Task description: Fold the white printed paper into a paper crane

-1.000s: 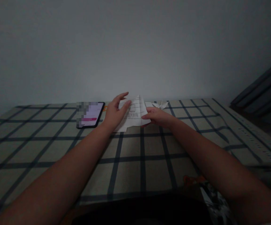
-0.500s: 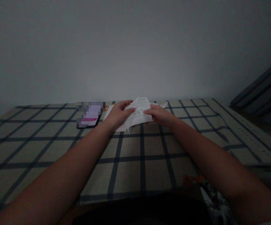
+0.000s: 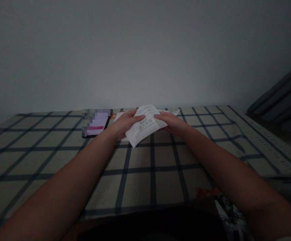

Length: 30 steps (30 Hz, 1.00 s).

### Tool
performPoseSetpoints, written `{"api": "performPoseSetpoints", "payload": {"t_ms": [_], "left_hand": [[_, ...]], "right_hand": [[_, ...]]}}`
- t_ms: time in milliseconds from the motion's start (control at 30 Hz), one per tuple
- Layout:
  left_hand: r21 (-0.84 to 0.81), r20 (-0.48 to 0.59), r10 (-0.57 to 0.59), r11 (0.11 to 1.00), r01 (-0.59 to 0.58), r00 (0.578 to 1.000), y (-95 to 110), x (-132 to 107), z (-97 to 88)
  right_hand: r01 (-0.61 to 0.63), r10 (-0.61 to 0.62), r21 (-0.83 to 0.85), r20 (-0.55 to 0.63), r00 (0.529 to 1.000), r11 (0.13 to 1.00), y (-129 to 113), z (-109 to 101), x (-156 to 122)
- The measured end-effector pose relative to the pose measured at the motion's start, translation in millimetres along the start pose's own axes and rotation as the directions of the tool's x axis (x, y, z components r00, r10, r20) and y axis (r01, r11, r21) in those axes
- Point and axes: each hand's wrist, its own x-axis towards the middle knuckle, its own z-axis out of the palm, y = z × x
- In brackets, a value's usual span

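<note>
A white printed sheet of paper (image 3: 148,124), creased and slightly curved, is held up between my two hands over the far part of the table. My left hand (image 3: 125,123) grips its left side, thumb on top and fingers behind. On the right side my right hand (image 3: 171,121) pinches it the same way, its other fingers hidden underneath. More white paper (image 3: 120,117) lies on the cloth beneath and behind my hands, partly covered by them. The print on the held sheet is too blurred to read.
A phone (image 3: 97,124) with a lit, partly pixelated screen lies left of my left hand. The checked tablecloth (image 3: 140,180) reaches back to a grey wall (image 3: 145,53). Dark folded fabric (image 3: 283,97) stands at the right. Something patterned (image 3: 232,214) is near my right forearm.
The held sheet has come up off the paper below and turned, its near corner now pointing down and left. My left thumb and fingers have closed on its left side. The phone stays put.
</note>
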Motion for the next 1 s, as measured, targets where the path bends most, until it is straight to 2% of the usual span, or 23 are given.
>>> {"api": "performPoseSetpoints", "payload": {"t_ms": [233, 333, 400, 467, 567, 700, 767, 800, 867, 933, 1000], "left_hand": [[0.08, -0.107, -0.032, 0.996, 0.041, 0.994, 0, 2, -0.4], [0.185, -0.179, 0.044, 0.983, -0.01, 0.983, -3, 4, -3.2], [0.354, -0.235, 0.121, 0.935, -0.031, 0.965, -4, 4, -5.6], [0.53, -0.253, 0.184, 0.848, -0.023, 0.95, -3, 3, -7.5], [0.727, -0.224, 0.261, 0.686, -0.017, 0.939, 0, 2, -9.8], [0.933, -0.085, 0.42, 0.351, -0.076, 0.904, 1, 0, -12.6], [0.953, -0.005, 0.453, 0.271, -0.132, 0.891, 0, 0, -12.8], [0.947, 0.031, 0.454, 0.272, -0.171, 0.89, 0, 0, -12.3], [0.913, 0.08, 0.44, 0.328, -0.243, 0.894, -3, 1, -10.5], [0.859, 0.079, 0.416, 0.433, -0.274, 0.906, -6, 2, -8.3], [0.779, 0.022, 0.371, 0.576, -0.248, 0.928, -9, 4, -6.9]], "right_hand": [[0.035, -0.04, -0.175, -0.026, 0.999, 0.984, 5, -7, 6], [0.058, -0.06, -0.178, -0.01, 0.998, 0.982, 3, -5, 3], [0.049, -0.049, -0.165, 0.009, 0.999, 0.985, 0, -3, 1], [0.035, -0.032, -0.173, 0.02, 0.999, 0.984, -1, -1, -1], [0.032, -0.027, -0.195, 0.029, 0.999, 0.98, 0, 0, -1], [0.015, -0.005, -0.209, 0.048, 0.999, 0.978, 3, 0, 0], [0.015, 0.003, -0.222, 0.08, 0.997, 0.975, 4, 1, -1], [0.019, 0.004, -0.235, 0.1, 0.995, 0.972, 4, 1, -1], [0.038, -0.002, -0.274, 0.134, 0.991, 0.961, 4, 3, -3], [0.078, -0.025, -0.324, 0.165, 0.986, 0.943, 3, 4, -4], [0.121, -0.056, -0.362, 0.184, 0.981, 0.924, 2, 5, -5]]}}
